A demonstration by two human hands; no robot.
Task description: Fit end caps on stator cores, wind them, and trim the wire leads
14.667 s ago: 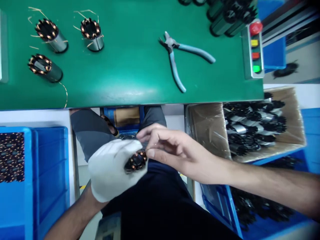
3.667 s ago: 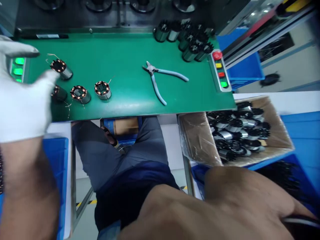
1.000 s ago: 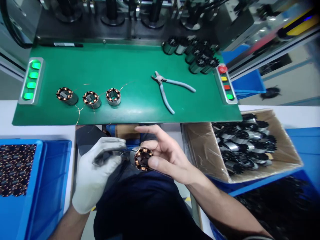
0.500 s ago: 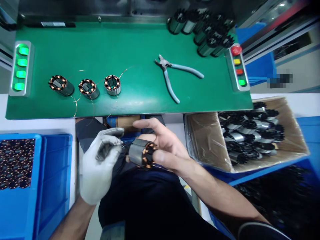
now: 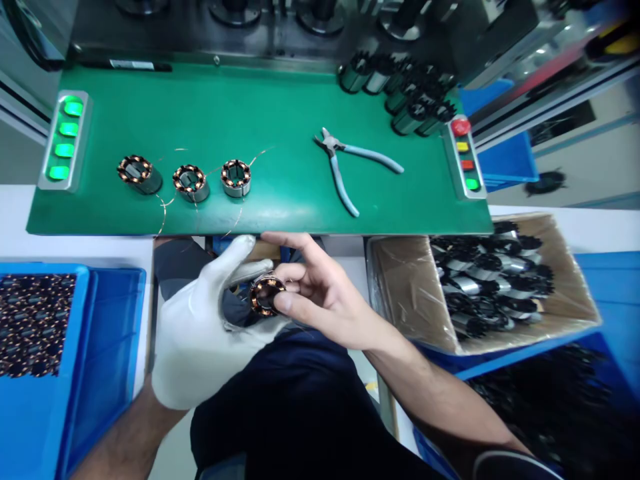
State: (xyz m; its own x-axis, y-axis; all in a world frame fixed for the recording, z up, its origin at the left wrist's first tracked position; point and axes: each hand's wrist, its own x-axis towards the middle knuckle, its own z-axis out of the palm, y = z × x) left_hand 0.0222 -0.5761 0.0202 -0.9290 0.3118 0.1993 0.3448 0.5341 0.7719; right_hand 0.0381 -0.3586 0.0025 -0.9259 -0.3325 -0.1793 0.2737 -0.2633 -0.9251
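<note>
In front of my lap, my right hand (image 5: 315, 293) is bare and grips a wound motor stator (image 5: 256, 297), a dark ring with copper windings on its end face. Its thumb lies on the near rim and the fingers are behind. My left hand (image 5: 200, 327), in a white glove, curves about the stator from the left with thumb and fingers apart; whether it touches the stator I cannot tell. Three more copper-wound stators stand on the green mat (image 5: 280, 113): a left one (image 5: 140, 175), a middle one (image 5: 191, 183) and a right one (image 5: 236, 179), with loose wire ends.
Blue-handled cutting pliers (image 5: 345, 167) lie spread on the mat. Several black-toothed cores (image 5: 415, 100) stand at the back right. Button panels flank the mat: left (image 5: 65, 143), right (image 5: 466, 160). A lined carton (image 5: 400, 280) holds more cores. A blue bin (image 5: 80, 320) of stators is at left.
The stator has turned its copper end toward me and moved slightly left. My left hand has opened from a pinch and come around it. The camera view has shifted.
</note>
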